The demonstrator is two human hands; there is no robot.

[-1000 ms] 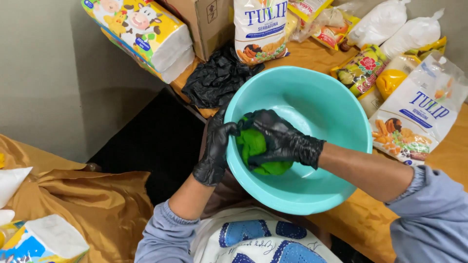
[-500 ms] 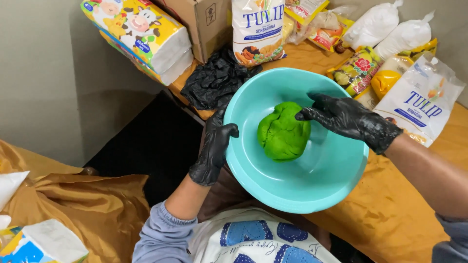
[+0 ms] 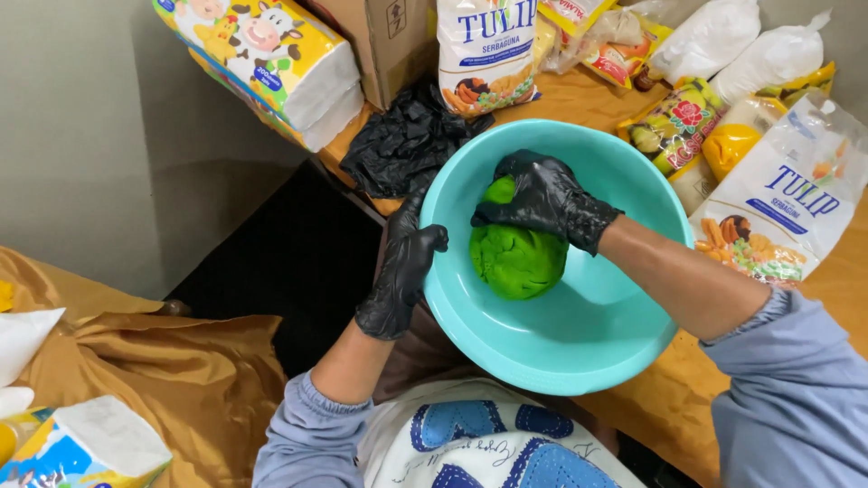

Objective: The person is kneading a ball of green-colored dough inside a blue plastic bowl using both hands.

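Observation:
A turquoise plastic bowl (image 3: 579,352) rests at the table's near edge, tilted toward me. Inside lies a lump of bright green dough (image 3: 517,260). My right hand (image 3: 541,199), in a black glove, presses down on the dough's far upper side with curled fingers. My left hand (image 3: 400,271), also gloved in black, grips the bowl's left rim, thumb hooked over the edge.
Behind the bowl on the brown-covered table (image 3: 669,407) lie a crumpled black plastic bag (image 3: 402,140), two white flour bags (image 3: 484,50) (image 3: 782,212), a cardboard box (image 3: 384,32), a stack of tissue packs (image 3: 271,63) and several snack packets. Brown cloth (image 3: 136,370) sits at lower left.
My right hand lifted off the dough and hovered at the bowl's right, then came back down on its far side. The dough has shifted toward the bowl's middle. The left hand stays on the rim.

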